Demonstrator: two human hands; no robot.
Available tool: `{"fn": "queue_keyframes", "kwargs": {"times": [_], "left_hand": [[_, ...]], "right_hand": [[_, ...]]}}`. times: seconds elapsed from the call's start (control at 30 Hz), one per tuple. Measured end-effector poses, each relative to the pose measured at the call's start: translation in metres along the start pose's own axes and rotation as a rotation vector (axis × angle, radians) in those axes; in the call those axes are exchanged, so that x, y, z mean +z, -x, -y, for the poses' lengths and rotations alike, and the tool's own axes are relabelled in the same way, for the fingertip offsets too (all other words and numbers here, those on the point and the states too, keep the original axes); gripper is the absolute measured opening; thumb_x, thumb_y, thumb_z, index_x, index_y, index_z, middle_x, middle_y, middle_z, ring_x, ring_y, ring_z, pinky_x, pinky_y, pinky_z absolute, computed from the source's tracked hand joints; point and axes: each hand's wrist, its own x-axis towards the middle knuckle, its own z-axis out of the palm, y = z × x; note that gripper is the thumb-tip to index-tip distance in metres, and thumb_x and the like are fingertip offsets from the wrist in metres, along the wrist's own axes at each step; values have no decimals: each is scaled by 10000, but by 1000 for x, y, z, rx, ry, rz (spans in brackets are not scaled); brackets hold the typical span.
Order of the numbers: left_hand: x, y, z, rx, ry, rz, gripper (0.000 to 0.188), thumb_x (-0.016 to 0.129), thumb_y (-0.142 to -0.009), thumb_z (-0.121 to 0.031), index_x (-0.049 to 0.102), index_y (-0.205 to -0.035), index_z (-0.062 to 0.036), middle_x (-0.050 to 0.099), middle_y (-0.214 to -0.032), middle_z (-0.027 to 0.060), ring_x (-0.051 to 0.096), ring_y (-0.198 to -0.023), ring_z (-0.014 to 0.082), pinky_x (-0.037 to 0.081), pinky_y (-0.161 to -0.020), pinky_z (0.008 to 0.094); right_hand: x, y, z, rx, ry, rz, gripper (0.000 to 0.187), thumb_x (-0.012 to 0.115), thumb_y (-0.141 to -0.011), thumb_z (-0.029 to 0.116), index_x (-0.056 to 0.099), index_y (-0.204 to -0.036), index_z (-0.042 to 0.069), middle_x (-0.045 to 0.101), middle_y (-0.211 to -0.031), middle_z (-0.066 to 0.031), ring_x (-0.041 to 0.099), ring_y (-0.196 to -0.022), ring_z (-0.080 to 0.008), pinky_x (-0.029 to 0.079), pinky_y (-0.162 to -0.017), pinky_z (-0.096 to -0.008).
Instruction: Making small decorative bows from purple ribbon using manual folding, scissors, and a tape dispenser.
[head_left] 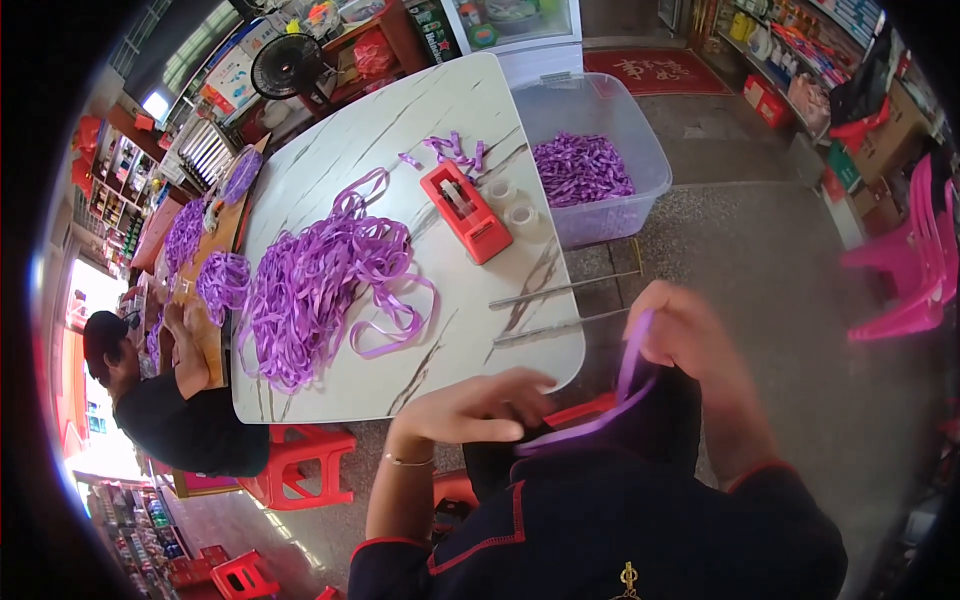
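A purple ribbon (632, 365) hangs in a curve over my lap, in front of my dark shirt. My right hand (675, 325), a little blurred, is closed on its upper end beyond the table's near right corner. My left hand (475, 408) is by the table's front edge, thumb and fingers apart, just above the ribbon's other stretch. Whether it touches the ribbon I cannot tell. On the white marbled table (455, 340) lies a large tangled heap of purple ribbons (320, 285). A red tape dispenser (467, 213) stands to the right of the heap.
Two thin metal rods (540, 290) jut over the table's right edge. Clear tape rolls (520, 214) and short ribbon pieces (455, 150) lie around the dispenser. A translucent tub (605, 215) of folded ribbons stands at right. Another person (185, 400) sits at left; pink chairs (915, 260) stand far right.
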Motion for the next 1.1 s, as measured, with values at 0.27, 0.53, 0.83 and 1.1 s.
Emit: {"fn": "queue_keyframes", "kwargs": {"times": [0.27, 0.53, 0.83, 1.1], "left_hand": [[32, -64, -2, 369, -122, -354, 389, 539, -900, -305, 502, -1129, 7, 574, -1005, 102, 550, -927, 153, 434, -828, 306], [25, -52, -7, 178, 13, -379, 320, 455, -949, -262, 585, -819, -1, 550, -685, 2, 481, -585, 60, 397, -540, 207], [20, -30, -14, 287, -682, -616, 235, 630, -837, -242, 628, -836, -7, 556, -632, 55, 535, -582, 110, 419, -550, 256], [16, -26, -8, 403, -383, -420, 602, 551, -867, -405, 399, -1276, 11, 493, -1141, 117, 481, -1093, 225, 414, -887, 348]], "right_hand": [[22, -9, 4, -91, 863, -2, 147, 555, -845, 128, 578, -974, 61, 597, -724, -92, 599, -650, -198, 448, -591, -291], [-3, 4, 14, 162, 723, -5, 232, 563, -839, 141, 561, -1044, 32, 586, -713, -59, 568, -631, -134, 438, -584, -271], [-8, 2, 0, -144, 908, -233, 173, 635, -769, 90, 631, -936, 47, 621, -776, -69, 566, -644, -171, 445, -582, -276], [-5, -2, 0, -537, 1214, -282, 179, 689, -682, 21, 644, -837, 98, 664, -842, -6, 557, -635, -171, 435, -554, -269]]}}
